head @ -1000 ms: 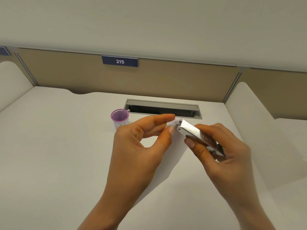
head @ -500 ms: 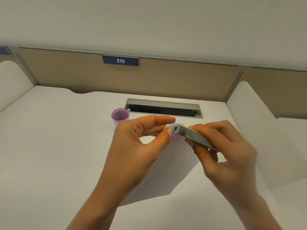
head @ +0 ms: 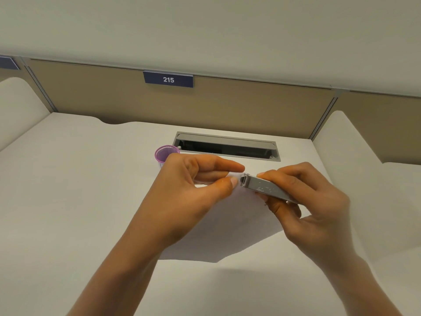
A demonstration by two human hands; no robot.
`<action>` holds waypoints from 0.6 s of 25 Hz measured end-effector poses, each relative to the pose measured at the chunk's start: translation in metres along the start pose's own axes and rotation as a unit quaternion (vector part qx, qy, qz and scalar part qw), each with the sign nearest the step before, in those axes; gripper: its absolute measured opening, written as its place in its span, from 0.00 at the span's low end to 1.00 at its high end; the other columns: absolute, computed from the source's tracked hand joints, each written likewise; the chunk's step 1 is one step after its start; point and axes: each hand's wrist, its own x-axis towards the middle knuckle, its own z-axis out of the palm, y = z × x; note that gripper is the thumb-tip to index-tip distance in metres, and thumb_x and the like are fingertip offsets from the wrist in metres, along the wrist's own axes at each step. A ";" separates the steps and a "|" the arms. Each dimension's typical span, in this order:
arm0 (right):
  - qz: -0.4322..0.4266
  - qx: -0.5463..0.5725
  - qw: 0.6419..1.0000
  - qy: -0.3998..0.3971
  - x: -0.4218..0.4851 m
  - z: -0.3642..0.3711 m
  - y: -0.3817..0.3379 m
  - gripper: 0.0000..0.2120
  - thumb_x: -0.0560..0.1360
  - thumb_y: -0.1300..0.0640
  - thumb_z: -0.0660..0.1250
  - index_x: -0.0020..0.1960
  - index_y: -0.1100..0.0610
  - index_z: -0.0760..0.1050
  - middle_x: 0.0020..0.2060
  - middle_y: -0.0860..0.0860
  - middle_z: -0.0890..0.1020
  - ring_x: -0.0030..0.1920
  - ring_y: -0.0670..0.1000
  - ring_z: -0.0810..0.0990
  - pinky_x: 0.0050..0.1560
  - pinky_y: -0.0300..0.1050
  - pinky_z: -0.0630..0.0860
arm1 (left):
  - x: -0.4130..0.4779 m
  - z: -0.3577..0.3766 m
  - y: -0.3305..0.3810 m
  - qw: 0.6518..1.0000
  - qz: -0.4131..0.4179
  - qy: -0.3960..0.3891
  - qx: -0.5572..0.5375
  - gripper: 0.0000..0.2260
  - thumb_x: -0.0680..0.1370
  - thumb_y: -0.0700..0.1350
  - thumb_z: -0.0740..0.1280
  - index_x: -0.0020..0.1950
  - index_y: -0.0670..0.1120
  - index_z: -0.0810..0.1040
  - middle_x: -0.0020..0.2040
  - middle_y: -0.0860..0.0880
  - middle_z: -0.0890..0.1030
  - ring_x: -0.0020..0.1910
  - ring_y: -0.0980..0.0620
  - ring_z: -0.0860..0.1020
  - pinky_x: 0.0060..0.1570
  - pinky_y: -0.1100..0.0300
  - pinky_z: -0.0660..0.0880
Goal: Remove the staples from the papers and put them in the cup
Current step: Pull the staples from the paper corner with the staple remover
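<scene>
Our left hand (head: 182, 192) pinches the papers (head: 230, 226) at a corner; our right hand (head: 312, 201) grips the staple remover (head: 266, 189); cup (head: 164, 153) behind.

staple remover (head: 266, 187) now flatter, rotated top-side up since a second ago, right hand (head: 312, 208) regripped over it, papers (head: 230, 226) hanging lower, more exposed

Staple remover (head: 267, 187) at pinched paper (head: 234, 226) corner
</scene>
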 end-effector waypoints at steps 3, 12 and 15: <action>-0.006 0.024 1.000 -0.004 0.000 0.000 0.002 0.13 0.72 0.55 0.69 0.54 0.58 0.82 0.46 0.54 0.82 0.44 0.51 0.79 0.41 0.29 0.75 | 0.000 -0.002 -0.001 0.999 -0.013 -0.023 -0.034 0.06 0.74 0.47 0.72 0.47 0.58 0.85 0.41 0.60 0.86 0.43 0.62 0.84 0.42 0.69 0.80; -0.025 0.073 0.996 -0.035 0.005 0.000 0.011 0.12 0.74 0.52 0.69 0.56 0.51 0.77 0.46 0.50 0.79 0.44 0.51 0.78 0.36 0.42 0.76 | 0.006 -0.004 -0.004 0.989 -0.043 -0.098 -0.102 0.08 0.74 0.45 0.72 0.49 0.56 0.86 0.41 0.55 0.87 0.42 0.57 0.86 0.40 0.69 0.79; -0.016 0.094 0.995 -0.034 0.006 0.001 0.010 0.11 0.74 0.53 0.70 0.56 0.51 0.78 0.46 0.49 0.79 0.45 0.51 0.79 0.36 0.43 0.77 | 0.010 -0.004 -0.007 0.985 -0.049 -0.114 -0.120 0.08 0.74 0.44 0.72 0.50 0.55 0.86 0.43 0.53 0.87 0.44 0.56 0.86 0.42 0.69 0.79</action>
